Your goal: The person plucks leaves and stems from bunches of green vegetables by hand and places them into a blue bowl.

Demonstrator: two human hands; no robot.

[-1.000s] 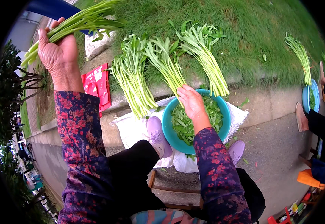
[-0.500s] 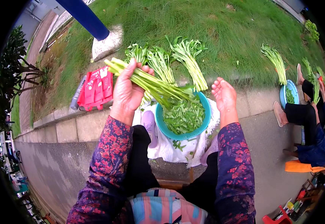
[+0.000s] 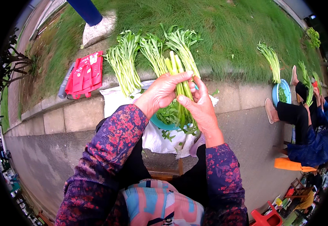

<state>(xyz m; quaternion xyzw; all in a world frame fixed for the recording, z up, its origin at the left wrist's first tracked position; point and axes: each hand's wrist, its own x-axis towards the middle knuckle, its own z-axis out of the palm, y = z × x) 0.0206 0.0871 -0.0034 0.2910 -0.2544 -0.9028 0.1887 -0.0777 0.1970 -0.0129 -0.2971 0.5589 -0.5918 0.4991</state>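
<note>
A bunch of long-stemmed leafy greens [image 3: 180, 84] stands nearly upright before me, its pale cut ends up and its leafy ends down. My left hand [image 3: 163, 92] is wrapped round the stems from the left. From the right, my right hand [image 3: 200, 109] closes on the same bunch, thumb toward me. Below them sits a teal basin [image 3: 157, 122] with cut green leaves [image 3: 167, 115] inside, partly hidden by my hands. It rests on a white cloth [image 3: 154, 141] scattered with leaf bits. Several more bunches of greens [image 3: 125, 64] lie beyond, along the kerb.
A red bag [image 3: 85, 77] and a grey cylinder [image 3: 66, 82] lie on the kerb at left. A blue post [image 3: 86, 11] rises from a stone block. At right, another person [image 3: 307, 128] sits by a blue basin [image 3: 275, 94]. A red plastic stool [image 3: 267, 217] stands lower right.
My left hand has brought the bunch from a slanted position to nearly upright, moving rightward. My right hand, empty before, has come in and gripped it. The view has shifted somewhat.
</note>
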